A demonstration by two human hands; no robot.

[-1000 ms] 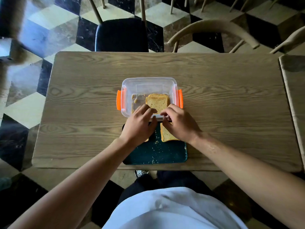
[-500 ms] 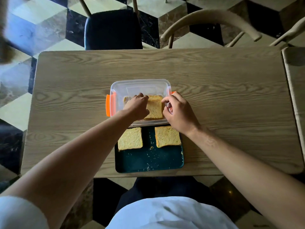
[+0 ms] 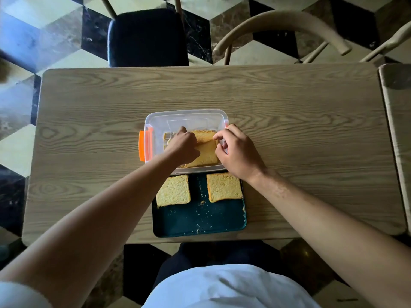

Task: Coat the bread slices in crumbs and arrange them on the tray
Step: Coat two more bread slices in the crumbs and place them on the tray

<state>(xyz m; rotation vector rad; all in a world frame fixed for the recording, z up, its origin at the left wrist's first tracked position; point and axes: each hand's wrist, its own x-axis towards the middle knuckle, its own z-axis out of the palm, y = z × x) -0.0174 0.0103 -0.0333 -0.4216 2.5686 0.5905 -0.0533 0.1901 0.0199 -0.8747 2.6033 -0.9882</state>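
A person sits at a wooden table (image 3: 289, 121) with both bare arms reaching forward into a clear plastic box (image 3: 189, 121) that has orange clips (image 3: 142, 146) on its left side. The box stands at the middle of the table, its near edge just over the far edge of a dark teal tray (image 3: 200, 218). Inside the box lies a golden slice (image 3: 205, 153) of bread, tilted, with another slice (image 3: 203, 134) partly showing beneath and beyond it; loose crumbs lie along the box floor at the left. The left hand (image 3: 183, 147) is curled, knuckles up, its fingers pressing on the left edge of the top slice; whether it grips the bread or only touches it cannot be told. The right hand (image 3: 238, 152) hovers at the right wall of the box, fingers bent and partly closed, thumb and forefinger pinched near the slice's far right corner; whether it actually holds the slice cannot be told. On the tray, two coated slices lie flat side by side along the far edge, apart from each other: the left slice (image 3: 173, 190) near the tray's left rim, the right slice (image 3: 224, 186) near the right rim, partly under the right wrist. Crumbs are scattered over the bare part of the tray. A dark chair (image 3: 146, 38) stands beyond the table on a chequered floor (image 3: 44, 30).
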